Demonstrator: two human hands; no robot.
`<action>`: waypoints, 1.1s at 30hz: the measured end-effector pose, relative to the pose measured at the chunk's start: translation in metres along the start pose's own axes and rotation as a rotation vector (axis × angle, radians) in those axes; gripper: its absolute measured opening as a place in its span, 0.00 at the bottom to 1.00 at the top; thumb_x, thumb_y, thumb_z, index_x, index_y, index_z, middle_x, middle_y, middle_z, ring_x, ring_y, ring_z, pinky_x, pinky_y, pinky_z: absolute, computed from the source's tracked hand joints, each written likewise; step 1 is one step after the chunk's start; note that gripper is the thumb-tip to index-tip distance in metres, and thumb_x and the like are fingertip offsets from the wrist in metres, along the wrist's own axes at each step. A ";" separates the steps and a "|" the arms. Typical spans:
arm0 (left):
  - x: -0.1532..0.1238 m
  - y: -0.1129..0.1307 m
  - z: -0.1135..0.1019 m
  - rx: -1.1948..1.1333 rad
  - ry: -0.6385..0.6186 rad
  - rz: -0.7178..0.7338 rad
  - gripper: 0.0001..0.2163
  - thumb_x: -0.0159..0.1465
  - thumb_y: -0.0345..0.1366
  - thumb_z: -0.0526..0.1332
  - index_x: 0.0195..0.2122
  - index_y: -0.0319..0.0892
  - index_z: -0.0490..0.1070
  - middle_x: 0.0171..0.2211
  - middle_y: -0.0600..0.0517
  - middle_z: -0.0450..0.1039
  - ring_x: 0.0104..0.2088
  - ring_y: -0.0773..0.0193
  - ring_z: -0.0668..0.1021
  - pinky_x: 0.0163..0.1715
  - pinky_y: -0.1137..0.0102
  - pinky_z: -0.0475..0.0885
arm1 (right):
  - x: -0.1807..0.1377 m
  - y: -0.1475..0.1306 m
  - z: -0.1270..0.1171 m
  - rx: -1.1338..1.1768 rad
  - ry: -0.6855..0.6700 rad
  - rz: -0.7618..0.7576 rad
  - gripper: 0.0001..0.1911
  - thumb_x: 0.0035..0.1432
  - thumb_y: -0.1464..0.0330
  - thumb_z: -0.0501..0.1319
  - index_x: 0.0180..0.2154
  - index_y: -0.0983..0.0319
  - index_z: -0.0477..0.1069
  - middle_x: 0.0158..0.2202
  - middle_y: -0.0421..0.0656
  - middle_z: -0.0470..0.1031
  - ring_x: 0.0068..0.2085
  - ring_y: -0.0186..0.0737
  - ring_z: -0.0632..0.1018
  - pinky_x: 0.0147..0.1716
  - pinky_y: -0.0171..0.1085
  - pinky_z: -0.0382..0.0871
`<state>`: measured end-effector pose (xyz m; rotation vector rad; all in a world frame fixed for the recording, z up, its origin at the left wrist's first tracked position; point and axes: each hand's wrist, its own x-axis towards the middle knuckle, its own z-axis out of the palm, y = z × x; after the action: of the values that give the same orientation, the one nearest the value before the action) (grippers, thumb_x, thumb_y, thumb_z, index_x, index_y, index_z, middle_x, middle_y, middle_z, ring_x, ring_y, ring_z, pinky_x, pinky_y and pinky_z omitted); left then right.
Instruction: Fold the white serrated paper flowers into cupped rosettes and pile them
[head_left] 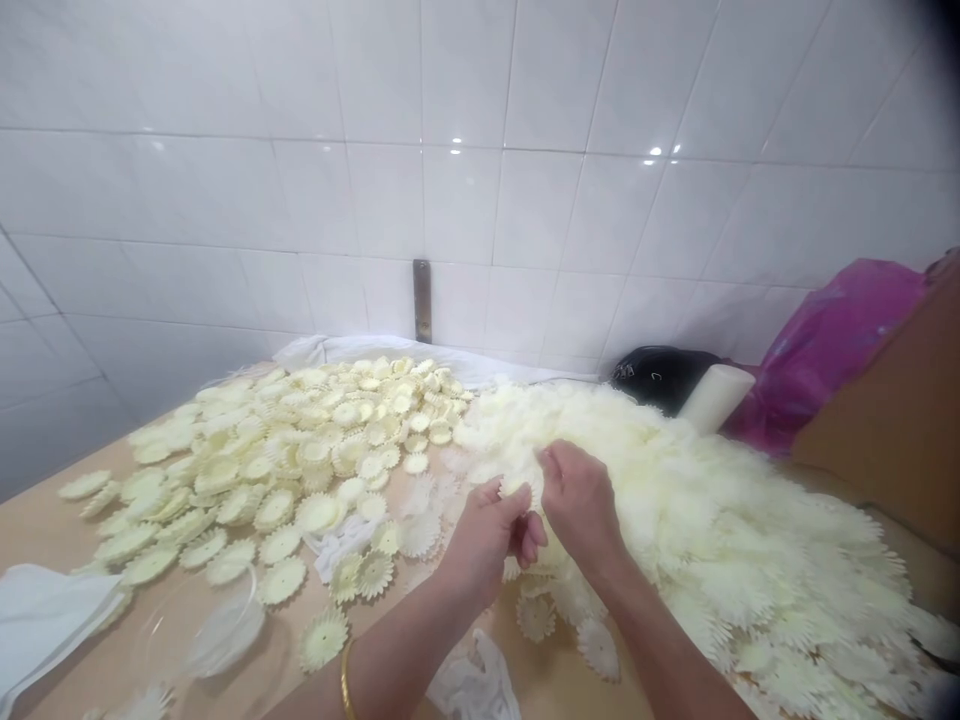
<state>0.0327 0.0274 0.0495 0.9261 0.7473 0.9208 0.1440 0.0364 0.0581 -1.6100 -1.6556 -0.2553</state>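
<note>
My left hand (489, 535), with a gold bangle at its wrist, is closed on a small pale-yellow petal disc (516, 494) with a toothed edge. Just right of it, my right hand (583, 505) is bent into a pinch close to the disc; whatever lies between its fingertips is hidden. Behind and to the right spreads a big heap of thin, pale-yellow fabric petal layers (750, 530). On the left, a pile of thicker, stacked petal discs (300, 440) covers the table. A few loose petal layers (536, 617) lie below my hands.
The tan tabletop (277, 665) meets a white tiled wall (465, 200). A clear round container (229, 630) and white cloth (49, 625) are at the left front. At right stand a white roll (716, 395), black bag (660, 372), pink bag (832, 330) and brown box (892, 420).
</note>
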 end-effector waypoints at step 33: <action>0.005 -0.019 -0.012 0.105 0.105 0.035 0.19 0.46 0.50 0.62 0.25 0.37 0.66 0.13 0.57 0.60 0.12 0.76 0.60 0.12 0.77 0.48 | 0.007 -0.002 -0.050 0.488 -0.707 0.072 0.09 0.45 0.64 0.61 0.25 0.61 0.64 0.25 0.38 0.69 0.27 0.34 0.69 0.27 0.33 0.61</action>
<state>0.0310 0.0303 0.0271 0.9915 0.8781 0.9740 0.1627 0.0094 0.0964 -1.4417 -1.9511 0.7862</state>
